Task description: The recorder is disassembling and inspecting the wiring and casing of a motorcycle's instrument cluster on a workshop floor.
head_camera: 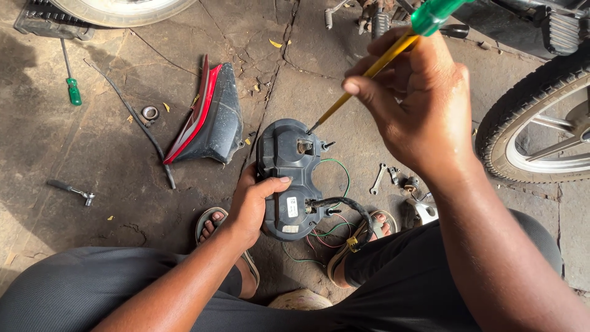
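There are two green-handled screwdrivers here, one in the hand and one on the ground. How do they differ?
The screwdriver in the right hand is tilted, its tip on the black housing; the screwdriver on the floor lies flat and untouched. The held one has a yellow shaft, the other a grey one. The lying one looks smaller. Both have green handles.

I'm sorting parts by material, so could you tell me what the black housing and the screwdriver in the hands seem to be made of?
The black housing, held by the left hand, looks like moulded plastic: matte, dusty, with rounded formed edges. The screwdriver in the right hand seems to have a translucent green plastic handle, glossy in the light, and a yellow-looking shaft, probably coated or sunlit metal; its dark tip looks like bare steel.
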